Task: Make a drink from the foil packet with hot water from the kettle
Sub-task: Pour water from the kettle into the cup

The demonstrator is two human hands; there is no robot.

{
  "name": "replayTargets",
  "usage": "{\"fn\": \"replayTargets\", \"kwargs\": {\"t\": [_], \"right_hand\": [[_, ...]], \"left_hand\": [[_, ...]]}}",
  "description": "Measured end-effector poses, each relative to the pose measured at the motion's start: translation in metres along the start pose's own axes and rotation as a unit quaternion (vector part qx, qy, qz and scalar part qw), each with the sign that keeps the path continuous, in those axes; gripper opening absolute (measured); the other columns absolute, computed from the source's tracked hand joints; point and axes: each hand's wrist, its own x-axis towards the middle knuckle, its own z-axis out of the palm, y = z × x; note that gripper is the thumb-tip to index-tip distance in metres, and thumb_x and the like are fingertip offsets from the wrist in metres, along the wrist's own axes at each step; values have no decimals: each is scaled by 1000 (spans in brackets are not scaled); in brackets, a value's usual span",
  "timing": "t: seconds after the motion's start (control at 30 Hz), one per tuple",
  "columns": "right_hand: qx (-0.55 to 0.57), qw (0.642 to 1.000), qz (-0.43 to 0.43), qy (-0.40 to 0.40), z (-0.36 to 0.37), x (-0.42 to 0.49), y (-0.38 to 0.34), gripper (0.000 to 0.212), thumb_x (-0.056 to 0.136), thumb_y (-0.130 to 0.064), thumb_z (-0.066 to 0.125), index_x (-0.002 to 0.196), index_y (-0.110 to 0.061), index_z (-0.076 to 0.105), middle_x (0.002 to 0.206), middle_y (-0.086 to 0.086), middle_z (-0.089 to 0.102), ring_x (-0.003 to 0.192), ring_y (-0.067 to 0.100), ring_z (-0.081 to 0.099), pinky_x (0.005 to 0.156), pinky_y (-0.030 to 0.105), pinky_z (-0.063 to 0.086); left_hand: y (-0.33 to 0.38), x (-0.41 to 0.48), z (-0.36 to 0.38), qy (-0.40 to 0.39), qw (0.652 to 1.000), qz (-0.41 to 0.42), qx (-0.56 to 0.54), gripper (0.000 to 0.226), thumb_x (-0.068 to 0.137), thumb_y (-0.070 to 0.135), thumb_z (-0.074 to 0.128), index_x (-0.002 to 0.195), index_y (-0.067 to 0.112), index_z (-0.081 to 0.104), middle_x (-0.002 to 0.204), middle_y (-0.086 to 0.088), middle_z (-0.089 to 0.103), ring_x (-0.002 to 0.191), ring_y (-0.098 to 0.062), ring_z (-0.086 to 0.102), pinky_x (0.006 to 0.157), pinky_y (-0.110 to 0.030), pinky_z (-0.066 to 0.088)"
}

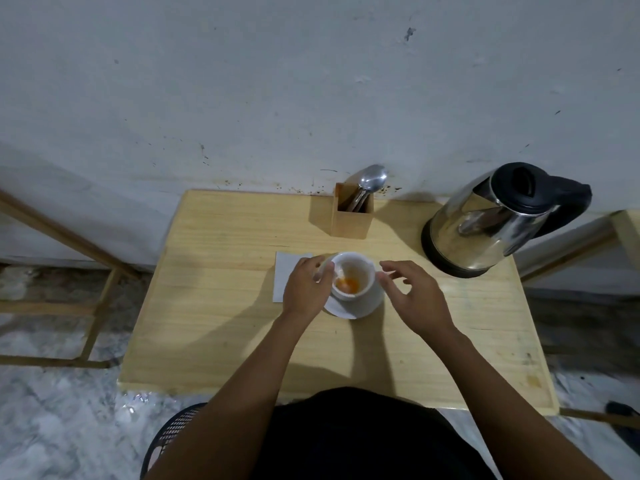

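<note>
Silvery foil packet [326, 268], small and blurred, is pinched in the fingertips of the person's left hand [304, 289] at the left rim of the cup. Its long axis seems to slant from the fingers down and rightward. The open end points into the cup, though the blur makes this uncertain.

Farthest left on the pale wooden table [225, 306] lies a white paper napkin [284, 271], partly under the left hand. Next comes a white ceramic cup [370, 299] on a white saucer [337, 310], near the table's middle. A small heap of orange powder [348, 284] sits in the cup's bottom, with no water visible.

Just right of the cup, the right hand [412, 296] hovers with its fingers loosely curved, holding nothing. Whether a fingertip touches the cup wall cannot be told.

Behind the cup, against the wall, stands a square wooden holder [351, 223] with metal spoons [372, 178] rising from it. At the far right stands a shiny steel kettle [485, 226] with a black lid and handle, well apart from the cup.

The step in hand looks like emptying the packet. It would go best with the packet's mouth kept low inside the rim. A tap or shake would clear the last powder, while the free hand steadies the cup. The kettle and a spoon come after.
</note>
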Motion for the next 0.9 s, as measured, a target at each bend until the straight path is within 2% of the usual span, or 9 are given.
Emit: {"fn": "replayTargets", "kwargs": {"t": [0.1, 0.17, 0.27, 0.33, 0.43, 0.57, 0.67, 0.77, 0.9], "right_hand": [[14, 997, 6, 70, -26, -12, 17, 15, 92, -31, 64, 105, -28, 70, 100, -16, 67, 89, 0, 62, 66, 26, 48], [-5, 992, -8, 129, -49, -16, 25, 16, 92, -27, 64, 104, -22, 72, 97, -11, 69, 86, 3, 62, 69, 29, 51], [-46, 979, -41, 194, -89, -12, 37, 15, 92, -21, 64, 104, -16, 71, 100, -2, 69, 85, 6, 60, 72, 25, 51], [-82, 971, -54, 219, -116, -4, 43, 18, 93, -21, 63, 109, -15, 68, 106, 2, 66, 94, 12, 57, 78, 30, 51], [-124, 962, -54, 238, -149, 17, 48, 29, 92, -31, 63, 117, -16, 65, 118, 4, 60, 109, 16, 52, 91, 38, 47], [-145, 964, -24, 222, -186, 52, 52, 42, 91, -45, 59, 125, -20, 61, 131, 3, 53, 122, 18, 47, 100, 35, 37], [-144, 973, 3, 182, -204, 79, 59, 49, 91, -56, 52, 125, -22, 60, 130, 3, 55, 120, 20, 48, 102, 40, 41], [-153, 980, 17, 127, -216, 102, 68, 51, 89, -62, 48, 122, -26, 62, 123, 3, 61, 115, 23, 54, 98, 43, 45], [-53, 998, 25, 21, -238, 121, 78, 44, 86, -60, 57, 118, -31, 63, 117, -5, 64, 109, 13, 58, 94, 35, 46]], "left_hand": [[4, 2, 12, 21, 999, -38, -2, 28, 92, 32, 54, 111, 15, 67, 110, -4, 65, 97, -19, 62, 83, -30, 49], [4, 2, 16, 47, 998, -47, 2, 24, 92, 28, 54, 105, 14, 69, 105, -5, 69, 91, -16, 62, 76, -25, 44], [6, 0, 24, 81, 995, -51, 10, 25, 93, 27, 53, 101, 10, 71, 99, -8, 72, 92, -21, 64, 75, -25, 41], [9, -3, 29, 97, 994, -56, 1, 26, 94, 25, 53, 100, 7, 71, 98, -10, 72, 94, -25, 64, 75, -27, 42], [13, -5, 33, 121, 991, -58, -5, 25, 95, 21, 53, 97, 3, 70, 96, -14, 71, 93, -28, 64, 76, -27, 41], [16, -6, 41, 141, 988, -65, -3, 26, 95, 20, 52, 96, 0, 68, 98, -17, 69, 94, -32, 62, 78, -29, 40], [16, -5, 44, 151, 986, -75, 1, 26, 95, 20, 51, 98, 0, 68, 101, -19, 68, 97, -33, 62, 80, -30, 40], [16, -6, 45, 161, 984, -69, 18, 27, 95, 19, 51, 101, -2, 67, 103, -20, 68, 99, -35, 61, 81, -31, 41], [19, -10, 49, 184, 981, -40, 49, 26, 96, 15, 50, 100, -5, 67, 99, -23, 69, 97, -37, 62, 80, -32, 42]]}}
